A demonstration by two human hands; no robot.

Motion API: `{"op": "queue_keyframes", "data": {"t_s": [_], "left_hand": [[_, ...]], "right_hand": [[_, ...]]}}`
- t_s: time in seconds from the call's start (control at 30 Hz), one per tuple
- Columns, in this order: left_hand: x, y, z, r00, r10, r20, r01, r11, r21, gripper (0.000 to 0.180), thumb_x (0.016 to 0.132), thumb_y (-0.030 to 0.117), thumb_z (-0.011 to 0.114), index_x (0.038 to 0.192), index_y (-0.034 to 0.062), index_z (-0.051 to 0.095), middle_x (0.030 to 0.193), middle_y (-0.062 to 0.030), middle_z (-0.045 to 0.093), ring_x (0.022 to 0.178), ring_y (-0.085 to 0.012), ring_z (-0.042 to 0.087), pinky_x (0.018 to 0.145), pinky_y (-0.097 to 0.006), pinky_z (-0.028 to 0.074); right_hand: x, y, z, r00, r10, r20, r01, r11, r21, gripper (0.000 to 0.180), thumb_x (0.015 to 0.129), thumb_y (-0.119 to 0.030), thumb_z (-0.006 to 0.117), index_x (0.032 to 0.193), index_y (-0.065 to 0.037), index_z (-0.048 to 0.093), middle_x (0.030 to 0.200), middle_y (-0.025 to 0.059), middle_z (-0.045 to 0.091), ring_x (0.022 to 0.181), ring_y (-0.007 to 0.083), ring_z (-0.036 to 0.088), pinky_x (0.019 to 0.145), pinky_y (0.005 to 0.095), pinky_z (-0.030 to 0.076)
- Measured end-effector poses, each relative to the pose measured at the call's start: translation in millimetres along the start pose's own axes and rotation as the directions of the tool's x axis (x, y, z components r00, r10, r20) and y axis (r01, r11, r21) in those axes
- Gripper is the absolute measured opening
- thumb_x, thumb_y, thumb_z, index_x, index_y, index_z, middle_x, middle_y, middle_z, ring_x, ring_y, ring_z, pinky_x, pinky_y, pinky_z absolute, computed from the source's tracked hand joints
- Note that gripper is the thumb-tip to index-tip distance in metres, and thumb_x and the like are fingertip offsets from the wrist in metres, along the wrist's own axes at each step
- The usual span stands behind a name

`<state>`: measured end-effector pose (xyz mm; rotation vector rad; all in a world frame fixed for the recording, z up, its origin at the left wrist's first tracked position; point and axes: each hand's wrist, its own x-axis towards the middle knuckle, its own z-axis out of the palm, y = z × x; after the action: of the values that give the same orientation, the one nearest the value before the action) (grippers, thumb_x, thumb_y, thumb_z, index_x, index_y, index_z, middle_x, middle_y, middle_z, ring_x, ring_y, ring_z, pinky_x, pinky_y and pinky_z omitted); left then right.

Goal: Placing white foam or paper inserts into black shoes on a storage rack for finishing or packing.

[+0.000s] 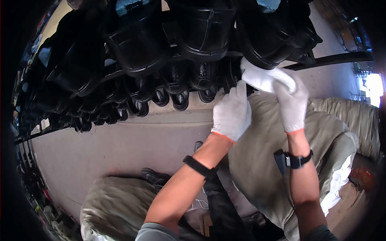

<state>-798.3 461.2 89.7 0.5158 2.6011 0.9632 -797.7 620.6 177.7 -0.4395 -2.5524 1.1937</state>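
Note:
My right hand (291, 94), in a white knitted glove with an orange cuff, is closed on a white insole-shaped piece (257, 76). The piece is long and curved, and its left end reaches in under the upper row of shoes. Just left of it, my gloved left hand (233, 110) has its fingers bent and its fingertips at a black shoe (230, 74) on the lower level of the rack. That shoe's inside is mostly hidden by shadow and my fingers. Above both hands hangs the heel of a larger-looking black shoe (267, 44) on the upper level.
Many black shoes (138, 44) fill the rack, whose dark rail (333, 60) runs off to the right. Stuffed grey-green sacks stand near me: a big one (273, 160) beneath my right forearm, another (116, 205) at lower left. Between them shows the grey floor (120, 148).

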Motion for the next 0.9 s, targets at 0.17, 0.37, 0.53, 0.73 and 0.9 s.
{"op": "queue_keyframes", "data": {"t_s": [0.17,0.37,0.53,0.73,0.9], "left_hand": [[-29,27,-45,0.676,0.416,-0.608,-0.507,0.862,0.025,0.086,0.069,0.005,0.087,0.151,0.0070,0.060,0.149,-0.0299,0.053,0.134,-0.0513,0.058,0.108,-0.060,0.051],[-22,10,-13,0.929,-0.023,0.369,0.369,-0.019,-0.929,0.060,0.115,0.046,0.049,0.146,-0.0055,0.050,0.130,-0.0125,0.067,0.113,-0.0203,0.072,0.094,-0.037,0.061],[3,41,-42,0.842,0.071,0.536,0.513,0.205,-0.833,0.062,0.117,0.053,0.041,0.143,-0.0029,0.050,0.102,-0.0208,0.072,0.093,-0.0295,0.076,0.082,-0.046,0.064],[25,-16,12,0.994,0.056,-0.090,-0.079,0.958,-0.276,0.043,0.111,0.034,0.052,0.133,-0.0023,0.058,0.102,-0.0298,0.076,0.091,-0.0437,0.077,0.076,-0.057,0.062],[37,-20,1,0.989,0.016,-0.145,-0.045,0.979,-0.200,0.022,0.104,0.025,0.061,0.110,0.0084,0.074,0.101,-0.0199,0.080,0.095,-0.0375,0.080,0.079,-0.051,0.064]], "right_hand": [[-43,-31,-53,0.890,0.352,0.290,-0.434,0.848,0.303,0.036,0.098,0.002,0.060,0.131,0.003,0.074,0.112,0.0024,0.077,0.095,0.0097,0.069,0.083,0.0221,0.055],[-55,-39,-38,0.890,-0.156,0.428,0.122,0.987,0.107,0.074,0.077,0.003,0.078,0.150,-0.001,0.065,0.143,0.0096,0.067,0.129,0.0216,0.067,0.105,0.0357,0.055],[-38,2,-38,0.985,-0.075,0.154,0.096,0.987,-0.128,0.049,0.083,0.006,0.072,0.132,-0.001,0.074,0.123,0.0106,0.074,0.112,0.0212,0.073,0.098,0.0355,0.058],[55,30,56,0.651,-0.486,0.584,0.758,0.463,-0.460,0.057,0.090,-0.007,0.067,0.147,-0.005,0.067,0.129,0.0234,0.073,0.108,0.0424,0.073,0.099,0.0459,0.059],[171,146,106,0.744,-0.091,0.662,0.567,0.609,-0.554,0.041,0.113,-0.021,0.047,0.139,-0.004,0.074,0.137,0.0288,0.072,0.129,0.0405,0.070,0.109,0.0479,0.055]]}}
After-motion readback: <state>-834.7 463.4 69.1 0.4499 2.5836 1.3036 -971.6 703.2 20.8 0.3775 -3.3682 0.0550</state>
